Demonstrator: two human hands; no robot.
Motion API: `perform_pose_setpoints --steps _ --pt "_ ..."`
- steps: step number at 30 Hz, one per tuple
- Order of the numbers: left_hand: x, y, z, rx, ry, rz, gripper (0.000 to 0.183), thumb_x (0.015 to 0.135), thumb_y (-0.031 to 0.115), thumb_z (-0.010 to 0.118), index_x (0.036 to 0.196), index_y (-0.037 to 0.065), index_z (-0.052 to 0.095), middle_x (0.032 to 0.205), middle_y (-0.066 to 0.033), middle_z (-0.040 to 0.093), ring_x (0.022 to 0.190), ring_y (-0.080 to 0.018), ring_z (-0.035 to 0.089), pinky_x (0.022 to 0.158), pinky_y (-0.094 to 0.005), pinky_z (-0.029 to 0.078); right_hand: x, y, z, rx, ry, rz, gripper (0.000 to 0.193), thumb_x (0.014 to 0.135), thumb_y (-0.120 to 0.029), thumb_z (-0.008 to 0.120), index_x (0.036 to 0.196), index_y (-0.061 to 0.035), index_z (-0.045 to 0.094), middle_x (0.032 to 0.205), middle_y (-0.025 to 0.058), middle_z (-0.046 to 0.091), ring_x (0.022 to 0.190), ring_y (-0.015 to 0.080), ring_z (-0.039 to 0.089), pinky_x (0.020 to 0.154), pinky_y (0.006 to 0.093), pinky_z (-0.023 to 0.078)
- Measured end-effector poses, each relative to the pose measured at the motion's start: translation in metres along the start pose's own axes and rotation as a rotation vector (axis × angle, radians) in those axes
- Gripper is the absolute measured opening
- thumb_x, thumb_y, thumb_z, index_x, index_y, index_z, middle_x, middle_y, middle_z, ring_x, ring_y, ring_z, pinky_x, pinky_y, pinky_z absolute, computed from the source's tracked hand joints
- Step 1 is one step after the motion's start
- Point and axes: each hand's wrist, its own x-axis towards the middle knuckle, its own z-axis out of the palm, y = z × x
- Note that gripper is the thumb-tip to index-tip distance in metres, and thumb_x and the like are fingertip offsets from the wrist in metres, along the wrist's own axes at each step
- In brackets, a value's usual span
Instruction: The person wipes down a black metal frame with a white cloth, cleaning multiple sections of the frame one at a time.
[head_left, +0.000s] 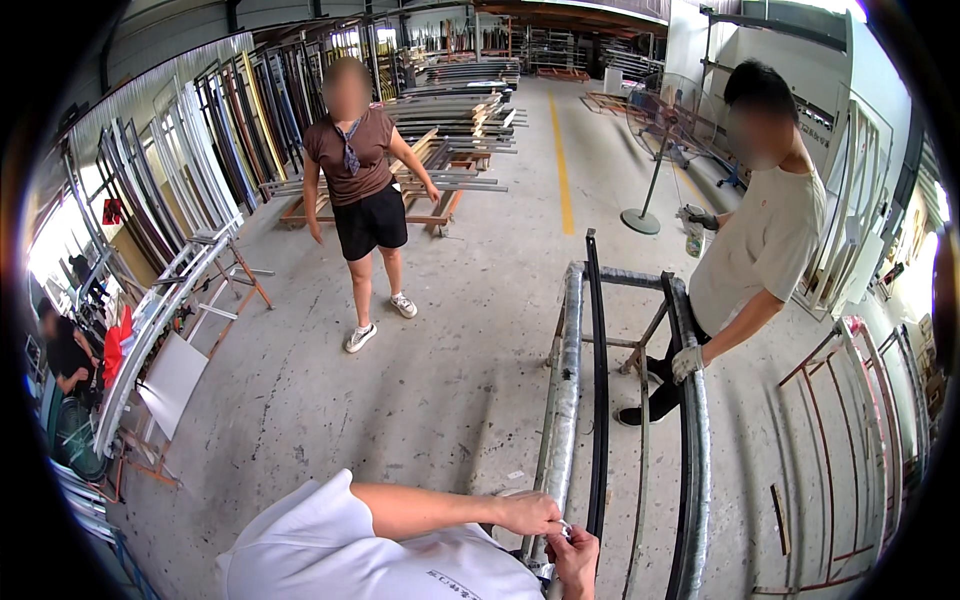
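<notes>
Your left hand [528, 513] reaches across in front of your body, its fingers closed and pinching a small pale piece [565, 529]. Your right hand [575, 562] meets it from below, thumb and fingers bent round the same piece, so it sits between your two sets of fingertips. It is tiny in this view and partly covered, so it may be a scrap of film or tape, but you can't be sure from here.

Both hands are above the near end of a metal stand [566, 400], whose rails are wrapped in silvery film. Just beside its left rail, a long black bar [600, 400] runs away from you; a second dark bar [688, 430] lies along the right rail.

Across from your right side, a co-worker [760, 230] in a white top rests one gloved hand [687, 363] on the right rail. Farther off to your left, a person in a brown top [355, 165] stands on the grey floor [440, 360].
</notes>
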Motion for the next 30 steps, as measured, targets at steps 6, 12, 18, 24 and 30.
perform_pose_setpoints --steps 6,12,18,24,30 --pt "-0.001 -0.002 0.002 -0.035 0.017 0.047 0.036 0.089 0.03 0.061 0.078 -0.002 0.07 0.073 -0.0251 0.067 0.071 -0.0408 0.068 0.066 -0.0496 0.053 0.0 0.006 -0.002 0.007 -0.023 0.011 0.025 0.095 -0.014 0.074 0.077 0.0016 0.066 0.064 0.0032 0.064 0.052 0.0085 0.054 0.047 0.0255 0.041" --pt "0.001 0.0 0.01 0.065 0.091 -0.021 0.035 0.089 0.03 0.062 0.079 -0.002 0.071 0.076 -0.0263 0.068 0.072 -0.0426 0.069 0.068 -0.0509 0.053 0.004 0.018 0.004 -0.074 0.053 -0.073 0.021 0.095 -0.007 0.067 0.078 0.0044 0.067 0.066 0.0038 0.065 0.054 0.009 0.057 0.048 0.027 0.042" --pt "0.002 0.002 0.025 -0.028 0.142 -0.111 0.039 0.088 0.035 0.065 0.08 -0.002 0.072 0.075 -0.0264 0.068 0.072 -0.0431 0.069 0.069 -0.0506 0.054 0.004 0.019 0.013 -0.673 0.244 -0.526 0.01 0.089 -0.001 0.06 0.082 0.0047 0.065 0.071 0.0185 0.068 0.062 0.0319 0.067 0.058 0.0402 0.052" --pt "0.013 -0.005 0.037 -0.167 0.291 -0.167 0.048 0.093 0.042 0.064 0.079 -0.003 0.072 0.073 -0.0246 0.068 0.07 -0.0404 0.069 0.068 -0.0492 0.054 -0.003 0.012 0.025 -0.826 0.162 -0.523 0.033 0.087 -0.004 0.06 0.118 0.0044 0.054 0.099 0.0286 0.065 0.083 0.051 0.063 0.072 0.0542 0.053" --pt "0.015 -0.029 0.049 -0.583 0.292 -0.205 0.049 0.1 0.042 0.064 0.08 -0.002 0.071 0.066 -0.0083 0.065 0.063 -0.0169 0.062 0.062 -0.0376 0.051 -0.005 -0.003 0.026 -0.626 0.061 -0.478 0.049 0.093 -0.006 0.063 0.136 0.0103 0.045 0.12 0.0252 0.064 0.092 0.0381 0.07 0.079 0.0432 0.058"
